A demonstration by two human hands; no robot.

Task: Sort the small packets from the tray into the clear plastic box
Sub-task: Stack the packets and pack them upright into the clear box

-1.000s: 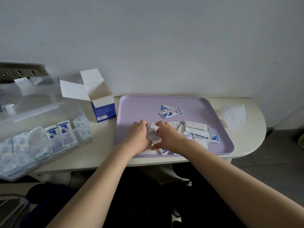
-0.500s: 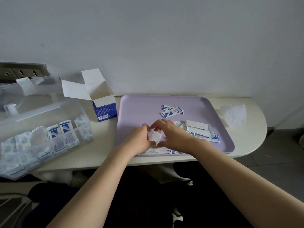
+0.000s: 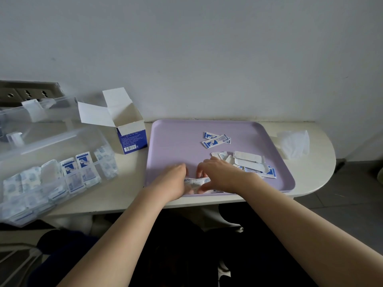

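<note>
At the near edge of the purple tray (image 3: 176,141), my left hand (image 3: 173,181) and my right hand (image 3: 224,176) hold 1 small bundle of packets (image 3: 195,181) between curled fingers. Some loose packets (image 3: 215,139) lie further back on the tray. Left of it on the desk (image 3: 128,183) stands the clear plastic box (image 3: 62,146), partly filled.

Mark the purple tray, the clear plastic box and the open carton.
purple tray (image 3: 172,141): head view, bare floor, far-left part.
clear plastic box (image 3: 51,143): head view, bare clear upper wall.
open carton (image 3: 132,139): head view, blue front face.
</note>
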